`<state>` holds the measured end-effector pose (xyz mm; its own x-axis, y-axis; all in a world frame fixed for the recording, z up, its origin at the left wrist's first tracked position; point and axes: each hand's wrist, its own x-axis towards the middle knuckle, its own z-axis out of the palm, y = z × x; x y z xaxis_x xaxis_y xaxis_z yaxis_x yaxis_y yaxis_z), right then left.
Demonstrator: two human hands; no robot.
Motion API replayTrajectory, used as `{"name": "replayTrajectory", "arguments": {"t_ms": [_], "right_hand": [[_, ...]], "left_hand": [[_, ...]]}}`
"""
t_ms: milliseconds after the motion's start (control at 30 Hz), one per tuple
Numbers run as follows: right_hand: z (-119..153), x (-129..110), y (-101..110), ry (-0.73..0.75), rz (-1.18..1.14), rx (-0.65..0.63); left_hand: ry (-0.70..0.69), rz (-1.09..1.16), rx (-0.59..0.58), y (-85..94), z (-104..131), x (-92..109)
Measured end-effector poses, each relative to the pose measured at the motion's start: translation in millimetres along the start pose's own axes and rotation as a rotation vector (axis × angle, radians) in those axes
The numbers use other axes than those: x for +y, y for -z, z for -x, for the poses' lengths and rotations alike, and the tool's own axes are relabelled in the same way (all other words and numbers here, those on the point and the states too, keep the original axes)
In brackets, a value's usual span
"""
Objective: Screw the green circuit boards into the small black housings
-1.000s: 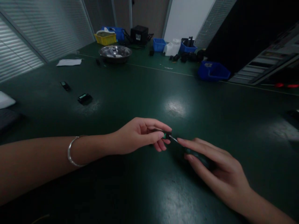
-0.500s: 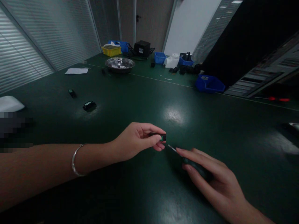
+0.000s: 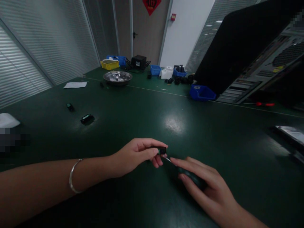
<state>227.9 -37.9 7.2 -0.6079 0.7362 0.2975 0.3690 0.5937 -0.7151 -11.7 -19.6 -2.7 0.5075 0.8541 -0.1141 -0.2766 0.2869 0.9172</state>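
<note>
Between the thumb and fingers of my left hand (image 3: pixel 135 156) is a small black module (image 3: pixel 162 150) with a bit of green showing; my fingers cover most of it. My right hand (image 3: pixel 209 186) grips a screwdriver (image 3: pixel 193 178) by its dark handle, the index finger stretched along toward the thin metal shaft. The shaft's tip is at the lower edge of the module, close to my left fingertips; I cannot tell if it touches. Two similar small black pieces, one nearer (image 3: pixel 87 119) and one farther (image 3: pixel 70 107), lie on the green table (image 3: pixel 133 117) to the left.
At the back stand a steel bowl (image 3: pixel 117 78), a yellow bin (image 3: pixel 110 65), a black box (image 3: pixel 139 62) and blue bins (image 3: pixel 202 92). Paper (image 3: pixel 75 85) lies at left. A large dark casing (image 3: pixel 232 47) rises at right, with a metal-topped device (image 3: pixel 291 134) near the right edge.
The screwdriver tip has come up to the module, closing the gap between my hands. The module looks tilted differently. The whole view has shifted, with the scene sitting lower.
</note>
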Motion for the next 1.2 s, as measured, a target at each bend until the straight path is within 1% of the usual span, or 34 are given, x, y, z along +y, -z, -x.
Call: {"name": "replayTrajectory", "arguments": {"t_ms": [133,300,500,767,833,1000,1100,1200], "right_hand": [[-1,-2,0,-0.014,-0.003,-0.010],[-2,-4,1,0.000,-0.003,0.009],[-1,-3,1,-0.013,-0.001,-0.002],[-1,-4,1,0.002,-0.015,-0.002],[-1,-4,1,-0.001,-0.014,0.000],[-1,-4,2,0.005,-0.005,0.005],[0,-2,1,0.008,0.008,0.029],[0,-1,1,0.012,0.017,0.045]], "left_hand": [[0.041,0.021,0.067,0.1,-2,1],[0.069,0.016,0.075,0.0,-3,1],[0.037,0.062,0.061,-1.1,-1,4],[-0.016,-0.028,0.157,1.1,2,3],[-0.010,-0.054,0.128,2.1,1,3],[-0.033,-0.145,-0.044,1.6,2,8],[-0.061,-0.197,-0.084,1.3,5,10],[-0.101,-0.230,-0.079,3.9,3,7]]}}
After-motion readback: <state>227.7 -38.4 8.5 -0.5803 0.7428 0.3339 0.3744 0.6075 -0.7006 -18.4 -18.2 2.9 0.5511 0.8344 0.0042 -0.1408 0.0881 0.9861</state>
